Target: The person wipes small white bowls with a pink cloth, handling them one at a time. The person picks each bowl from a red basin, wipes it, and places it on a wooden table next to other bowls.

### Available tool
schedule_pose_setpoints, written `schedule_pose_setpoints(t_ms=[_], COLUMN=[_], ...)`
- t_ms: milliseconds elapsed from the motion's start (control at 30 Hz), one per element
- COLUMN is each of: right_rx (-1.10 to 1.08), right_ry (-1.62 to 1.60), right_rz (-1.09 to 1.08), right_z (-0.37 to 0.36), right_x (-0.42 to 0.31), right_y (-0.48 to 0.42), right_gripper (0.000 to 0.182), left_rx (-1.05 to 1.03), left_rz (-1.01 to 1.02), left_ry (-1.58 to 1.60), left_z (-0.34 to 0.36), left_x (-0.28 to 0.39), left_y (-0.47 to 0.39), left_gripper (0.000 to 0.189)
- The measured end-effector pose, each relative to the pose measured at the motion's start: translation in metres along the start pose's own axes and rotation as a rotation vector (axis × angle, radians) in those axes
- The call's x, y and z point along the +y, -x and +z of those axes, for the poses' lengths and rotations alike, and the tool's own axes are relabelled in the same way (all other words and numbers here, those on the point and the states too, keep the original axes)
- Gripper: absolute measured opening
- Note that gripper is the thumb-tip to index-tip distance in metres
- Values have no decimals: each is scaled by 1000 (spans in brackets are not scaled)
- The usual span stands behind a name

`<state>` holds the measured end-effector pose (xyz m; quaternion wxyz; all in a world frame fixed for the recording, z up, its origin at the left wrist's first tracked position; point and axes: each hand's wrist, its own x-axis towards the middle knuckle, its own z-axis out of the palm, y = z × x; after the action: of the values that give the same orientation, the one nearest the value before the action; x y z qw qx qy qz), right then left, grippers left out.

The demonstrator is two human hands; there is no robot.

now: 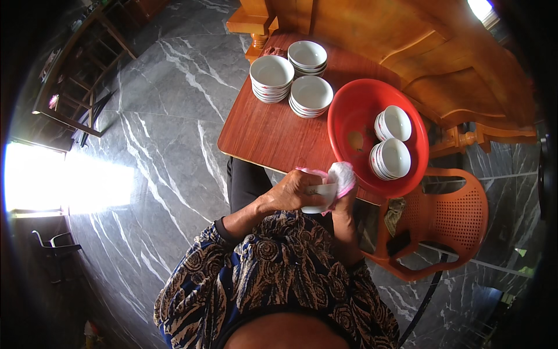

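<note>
My left hand [293, 190] grips a white bowl [320, 198] by its side, above my lap and close to the near edge of the wooden table [266, 139]. Pressed against the bowl's rim and right side is a white cloth with a pink border [341, 176]. My right hand [344, 204] holds this cloth, its fingers mostly hidden behind it. Ahead on the table stand three stacks of white bowls: a left stack [272, 74], a back stack [307, 56] and a front stack [311, 94].
A red plastic basin [344, 126] at the table's right holds two tilted bowl stacks, one upper [396, 123] and one lower [393, 158]. An orange plastic chair [457, 213] bears a crumpled cloth [394, 214] and a dark flat object [399, 243]. Behind the table rises a carved wooden bench [436, 83].
</note>
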<state>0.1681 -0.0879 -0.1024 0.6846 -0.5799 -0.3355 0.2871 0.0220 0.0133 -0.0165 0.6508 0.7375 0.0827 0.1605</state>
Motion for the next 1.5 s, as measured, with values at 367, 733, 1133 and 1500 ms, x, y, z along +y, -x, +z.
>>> schedule_pose_setpoints(t_ms=[367, 733, 1133, 1500], right_rx=[-135, 136, 4, 84], right_ry=[-1068, -845, 363, -415], right_rz=[349, 295, -354, 225], right_z=[3, -3, 15, -11], right_x=[19, 48, -18, 24], right_y=[7, 16, 9, 2], right_gripper=[30, 22, 23, 15], left_rx=[152, -50, -90, 2], left_rz=[-178, -161, 3, -229], left_ry=[584, 137, -297, 360], left_z=[3, -14, 5, 0], left_x=[-2, -4, -12, -6], left_y=[3, -5, -3, -6], left_gripper=[14, 22, 16, 15])
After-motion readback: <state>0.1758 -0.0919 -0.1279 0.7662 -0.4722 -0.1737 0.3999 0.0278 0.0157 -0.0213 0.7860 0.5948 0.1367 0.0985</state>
